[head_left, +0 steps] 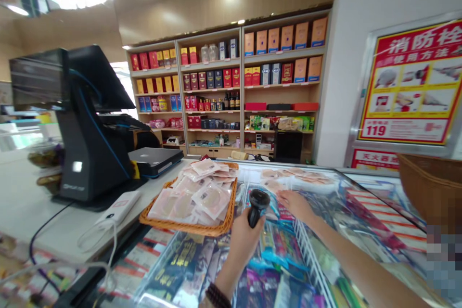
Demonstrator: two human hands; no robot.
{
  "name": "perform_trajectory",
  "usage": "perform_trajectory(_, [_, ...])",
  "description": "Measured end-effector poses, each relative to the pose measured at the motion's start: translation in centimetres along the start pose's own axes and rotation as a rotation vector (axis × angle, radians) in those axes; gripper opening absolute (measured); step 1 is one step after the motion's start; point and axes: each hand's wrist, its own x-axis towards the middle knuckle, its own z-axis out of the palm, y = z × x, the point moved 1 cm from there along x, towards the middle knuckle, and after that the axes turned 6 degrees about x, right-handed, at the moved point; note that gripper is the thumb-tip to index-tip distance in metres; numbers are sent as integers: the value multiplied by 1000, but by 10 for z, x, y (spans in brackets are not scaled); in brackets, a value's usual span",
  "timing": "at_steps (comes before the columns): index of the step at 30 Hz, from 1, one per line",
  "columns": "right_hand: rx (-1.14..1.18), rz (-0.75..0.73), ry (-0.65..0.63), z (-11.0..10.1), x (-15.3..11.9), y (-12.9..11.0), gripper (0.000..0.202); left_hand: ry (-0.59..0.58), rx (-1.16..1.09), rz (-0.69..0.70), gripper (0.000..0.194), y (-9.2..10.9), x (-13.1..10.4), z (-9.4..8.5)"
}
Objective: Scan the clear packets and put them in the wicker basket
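Observation:
My left hand (pixel 247 231), with a dark beaded bracelet at the wrist, is wrapped round the handle of a black barcode scanner (pixel 259 198), its head raised over the glass freezer top. To its right, my right hand (pixel 294 204) reaches forward over the glass. Its fingers are close together at the edge of a flat, clear-wrapped packet (pixel 271 185); the grip is small and partly blurred. More such packets (pixel 299 174) lie on the glass beyond. Left of the scanner, an orange wicker basket (pixel 233 207) holds a heap of similar packets (pixel 204 195).
Under the glass, a white wire basket (pixel 306 250) holds colourful wrapped goods. A black point-of-sale terminal (pixel 84 139) and a white cabled device (pixel 119 207) stand on the left counter. A brown basket (pixel 429 183) is at right. Stocked shelves (pixel 212 89) line the back wall.

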Motion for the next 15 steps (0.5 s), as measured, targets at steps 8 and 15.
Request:
perform_trajectory(8, [-43,59,214,-8,-54,-20,30,22,39,38,29,4,-3,-5])
perform_trajectory(15, [328,256,10,-8,-20,-4,77,54,1,46,26,1,-5,-8])
